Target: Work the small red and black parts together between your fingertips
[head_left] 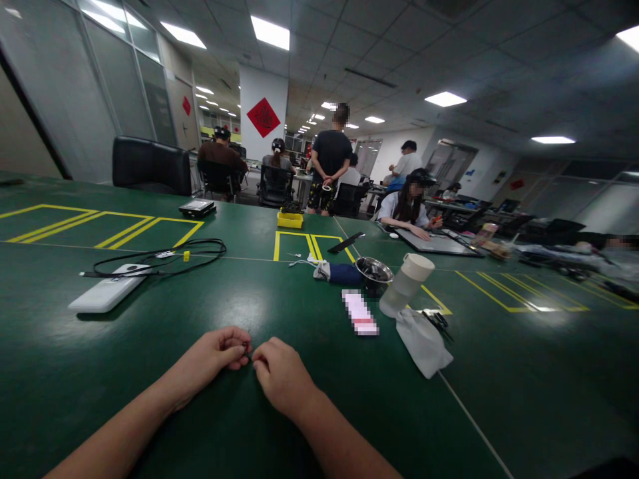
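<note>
Above the green table (239,432), the left hand (224,350) pinches a small dark object (246,347) (too tiny to identify) between thumb and fingertips. Just beside it, the right hand (280,374) is loosely curled; whether it grips anything cannot be told. A pale pouch (424,346) lies near a bottle (407,285).

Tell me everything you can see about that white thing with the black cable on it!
The white thing looks like a power bank: a smooth, flat, plastic-looking slab with rounded corners and a small dark marking near its far end. It lies flat on the green table, slanting away to the right. The black cable loops across its far end. It sits well left of the left hand, which isn't touching it.
</note>
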The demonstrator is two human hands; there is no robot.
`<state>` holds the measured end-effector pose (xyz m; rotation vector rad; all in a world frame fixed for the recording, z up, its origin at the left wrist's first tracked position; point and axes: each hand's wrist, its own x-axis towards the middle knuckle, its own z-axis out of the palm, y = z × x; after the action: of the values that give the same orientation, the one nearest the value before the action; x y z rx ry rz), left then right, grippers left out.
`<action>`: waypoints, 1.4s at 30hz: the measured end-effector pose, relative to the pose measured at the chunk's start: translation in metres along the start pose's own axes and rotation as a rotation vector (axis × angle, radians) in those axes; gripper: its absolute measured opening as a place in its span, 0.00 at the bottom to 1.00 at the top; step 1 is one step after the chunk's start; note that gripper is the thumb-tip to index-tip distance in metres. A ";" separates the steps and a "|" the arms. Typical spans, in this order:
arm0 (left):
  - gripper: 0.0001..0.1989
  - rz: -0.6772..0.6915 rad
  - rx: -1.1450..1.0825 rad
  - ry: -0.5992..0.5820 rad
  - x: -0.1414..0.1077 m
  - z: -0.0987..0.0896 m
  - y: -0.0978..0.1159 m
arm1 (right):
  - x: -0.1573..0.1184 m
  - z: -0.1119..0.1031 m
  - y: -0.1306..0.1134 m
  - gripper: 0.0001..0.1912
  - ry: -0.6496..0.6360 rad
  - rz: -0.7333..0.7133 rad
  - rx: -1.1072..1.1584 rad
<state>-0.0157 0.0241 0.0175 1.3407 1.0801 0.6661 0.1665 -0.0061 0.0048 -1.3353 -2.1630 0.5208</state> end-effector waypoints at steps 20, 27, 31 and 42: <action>0.16 -0.016 0.023 -0.004 -0.002 0.002 0.007 | 0.001 -0.001 0.000 0.06 -0.012 0.023 0.015; 0.16 -0.025 -0.003 -0.012 -0.002 0.002 0.005 | 0.002 0.001 0.004 0.05 0.006 0.029 0.023; 0.16 -0.025 0.001 -0.019 -0.002 0.001 0.005 | 0.003 0.002 0.004 0.08 0.016 0.013 0.035; 0.16 -0.011 0.055 -0.021 -0.002 0.002 0.006 | 0.002 0.002 0.003 0.10 0.001 -0.010 0.053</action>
<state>-0.0136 0.0223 0.0241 1.3856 1.0946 0.6169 0.1665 -0.0027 0.0023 -1.2958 -2.1394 0.5693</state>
